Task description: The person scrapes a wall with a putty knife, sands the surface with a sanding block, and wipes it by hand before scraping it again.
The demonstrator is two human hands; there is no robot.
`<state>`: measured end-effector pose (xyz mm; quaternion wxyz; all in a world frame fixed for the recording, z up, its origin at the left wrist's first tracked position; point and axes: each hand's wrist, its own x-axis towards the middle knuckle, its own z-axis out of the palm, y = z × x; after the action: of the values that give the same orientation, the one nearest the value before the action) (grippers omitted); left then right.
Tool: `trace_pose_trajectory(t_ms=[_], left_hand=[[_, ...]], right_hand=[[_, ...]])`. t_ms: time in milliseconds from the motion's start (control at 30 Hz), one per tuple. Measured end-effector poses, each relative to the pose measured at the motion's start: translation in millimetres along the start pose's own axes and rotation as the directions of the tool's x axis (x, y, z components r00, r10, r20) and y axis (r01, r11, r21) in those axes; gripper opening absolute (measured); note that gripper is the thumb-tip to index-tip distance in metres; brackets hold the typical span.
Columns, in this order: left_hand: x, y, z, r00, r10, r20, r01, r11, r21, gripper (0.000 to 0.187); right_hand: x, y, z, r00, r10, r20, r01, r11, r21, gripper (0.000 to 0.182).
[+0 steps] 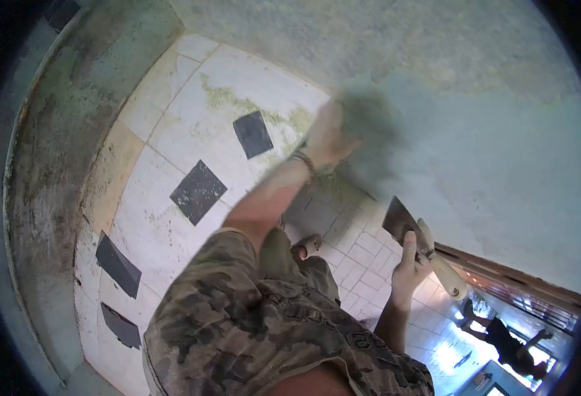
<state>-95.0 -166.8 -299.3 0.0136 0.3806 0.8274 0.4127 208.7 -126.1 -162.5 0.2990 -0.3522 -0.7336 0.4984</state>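
Note:
My left hand [330, 135] is stretched out to the greenish-grey wall [475, 145]. It is smeared by motion, with a dark blurred patch beside it on the wall; whether its fingers hold anything is hidden. A bracelet circles that wrist. In my right hand [409, 272] is a putty knife [402, 221], gripped near the base of its pale handle, its metal blade tilted up toward the wall. Left of my left hand, a dark square sheet [253, 134] and a speckled dark sheet [198, 192] lie on a white tiled surface [145, 218].
Greenish dust [224, 99] is scattered over the white surface near the wall. More dark sheets [119, 265] lie farther left. Small pale floor tiles [359, 261] show below me. At lower right are a wooden frame [515, 277] and another person [509, 343] in dark clothing.

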Motion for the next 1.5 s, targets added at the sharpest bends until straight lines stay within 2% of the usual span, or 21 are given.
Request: trace_pose_trajectory(t_ms=[33,67,100,167,200,233,267,300,333,400,467,600,867,967,1000,1033,1067,1133,1267,1333,1500], left_hand=[[-1.7,-11.1,-21.1,0.999,0.001,-0.036,0.0,0.999,0.037,0.08],[-3.7,-28.8,-43.1,0.998,0.008,-0.067,-0.003,0.997,0.072,0.068],[-8.4,-49.2,-59.3,0.878,0.208,-0.43,-0.162,0.977,0.141,0.051],[-23.0,-97.4,-125.3,0.943,0.04,-0.33,0.06,0.956,0.287,0.045],[-24.9,-203.6,-129.2,0.891,0.219,-0.398,0.018,0.859,0.512,0.047],[-30.2,-246.9,-156.9,0.944,-0.109,-0.31,0.234,0.885,0.402,0.062],[-34.4,-289.1,-172.9,0.881,-0.333,-0.335,0.464,0.748,0.475,0.086],[-38.1,-319.1,-198.6,0.865,-0.476,-0.156,0.484,0.714,0.506,0.104],[-41.8,-372.1,-193.2,0.829,-0.453,-0.327,0.55,0.56,0.619,0.109],[-31.7,-338.1,-199.8,0.809,-0.502,-0.306,0.581,0.606,0.544,0.112],[-15.4,-302.2,-190.7,0.786,-0.543,-0.297,0.612,0.613,0.499,0.118],[17.5,-227.5,-130.1,0.888,-0.39,-0.243,0.459,0.728,0.509,0.121],[15.8,-79.2,5.5,0.957,-0.287,0.049,0.251,0.899,0.359,0.122],[-9.5,-34.6,12.2,0.973,-0.226,0.055,0.208,0.95,0.234,0.119],[-15.4,-26.3,4.3,0.979,-0.162,0.124,0.149,0.983,0.107,0.115],[-19.7,-23.0,-2.6,0.979,-0.088,0.184,0.095,0.995,-0.026,0.111],[-22.1,-31.3,-10.0,0.981,-0.098,0.17,0.103,0.994,-0.022,0.111],[-33.4,-63.7,-35.2,0.999,0.015,0.038,-0.021,0.986,0.164,0.1],[-75.2,-101.7,-128.2,0.989,-0.147,0.012,0.134,0.932,0.336,0.094],[-124.2,-130.1,-145.2,0.959,-0.109,0.261,0.004,0.928,0.372,0.088],[-183.3,-174.4,-225.8,0.969,-0.232,0.084,0.151,0.826,0.543,0.08]], right_hand=[[-8.7,1.9,-11.7,0.998,-0.042,-0.042,0.041,0.999,-0.034,0.039],[-18.9,-9.7,-19.6,0.994,0.024,-0.11,-0.023,1.0,0.009,0.04],[-28.8,-11.6,-30.0,0.991,0.042,-0.125,-0.041,0.999,0.004,0.04],[-46.2,-11.4,-57.1,0.967,0.063,-0.245,-0.081,0.995,-0.064,0.041],[-54.8,-11.8,-65.8,0.961,0.039,-0.275,-0.051,0.998,-0.039,0.037],[-65.1,-12.8,-71.3,0.938,0.088,-0.336,-0.104,0.994,-0.029,0.038],[-75.0,-12.7,-76.8,0.922,0.092,-0.376,-0.119,0.992,-0.051,0.039],[-82.6,-11.3,-77.6,0.907,0.092,-0.411,-0.133,0.988,-0.072,0.039],[-90.5,-11.0,-76.2,0.9,0.1,-0.423,-0.15,0.985,-0.088,0.039],[-97.6,-10.5,-67.0,0.856,0.111,-0.505,-0.207,0.969,-0.136,0.044],[-92.5,-17.9,-51.4,0.877,0.115,-0.466,-0.228,0.955,-0.192,0.044],[-76.2,-37.4,-9.6,0.918,0.114,-0.379,-0.203,0.957,-0.206,0.041],[-54.2,-74.4,32.5,0.927,0.041,-0.372,-0.123,0.972,-0.2,0.039],[-52.5,-79.2,25.5,0.923,-0.018,-0.384,-0.086,0.963,-0.254,0.039],[-50.3,-79.1,24.2,0.919,-0.065,-0.389,-0.063,0.949,-0.308,0.039],[-46.4,-84.0,25.8,0.914,-0.107,-0.391,-0.029,0.945,-0.327,0.039],[-44.5,-84.5,24.1,0.906,-0.144,-0.397,-0.004,0.938,-0.347,0.039],[-41.5,-85.0,18.4,0.9,-0.18,-0.397,0.026,0.931,-0.364,0.039],[-40.0,-80.2,19.7,0.902,-0.099,-0.42,-0.036,0.952,-0.303,0.038],[-36.0,-72.7,19.7,0.917,-0.095,-0.388,-0.023,0.958,-0.287,0.038],[-24.0,-79.9,38.4,0.934,-0.081,-0.347,0.002,0.975,-0.223,0.036]])
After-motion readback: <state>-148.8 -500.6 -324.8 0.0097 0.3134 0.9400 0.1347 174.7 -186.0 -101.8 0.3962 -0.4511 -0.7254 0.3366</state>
